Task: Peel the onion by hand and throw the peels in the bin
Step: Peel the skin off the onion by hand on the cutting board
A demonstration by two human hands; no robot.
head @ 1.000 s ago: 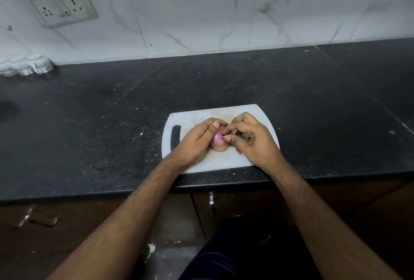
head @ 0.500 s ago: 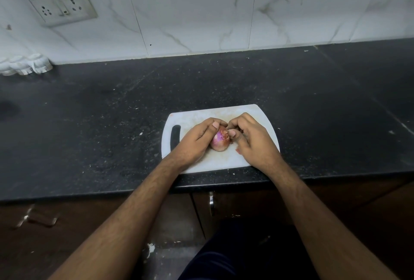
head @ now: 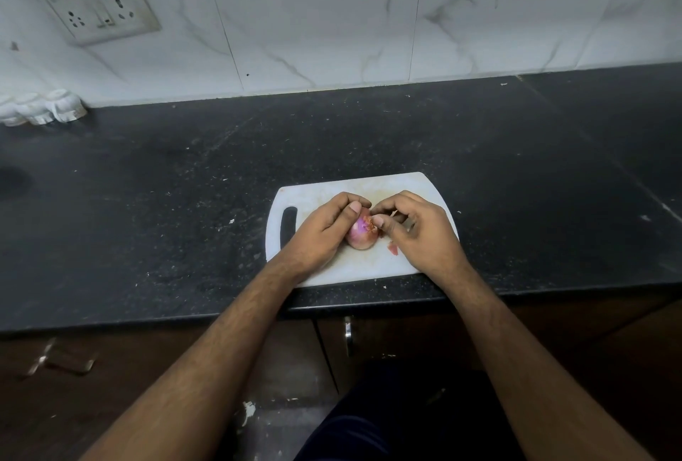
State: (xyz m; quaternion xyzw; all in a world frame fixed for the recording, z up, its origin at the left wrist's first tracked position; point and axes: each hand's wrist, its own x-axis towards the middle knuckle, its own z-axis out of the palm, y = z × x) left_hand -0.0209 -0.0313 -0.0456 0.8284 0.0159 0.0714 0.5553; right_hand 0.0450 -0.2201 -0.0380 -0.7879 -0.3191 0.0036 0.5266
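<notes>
Lying close to the front edge of the black countertop [head: 479, 150], with bare surface to either side and behind, the white cutting board [head: 398, 189] carries the onion [head: 360, 235], gripped by the left hand [head: 324, 230] while the right hand [head: 420, 230] pinches its skin.

The single head-worn wide-angle camera is looking forward and steeply down from above the person's forearms, facing the tiled wall [head: 332, 17], taking in the whole dark countertop [head: 147, 202] and sitting close enough for the white cutting board [head: 313, 198] to be filling the centre.
</notes>
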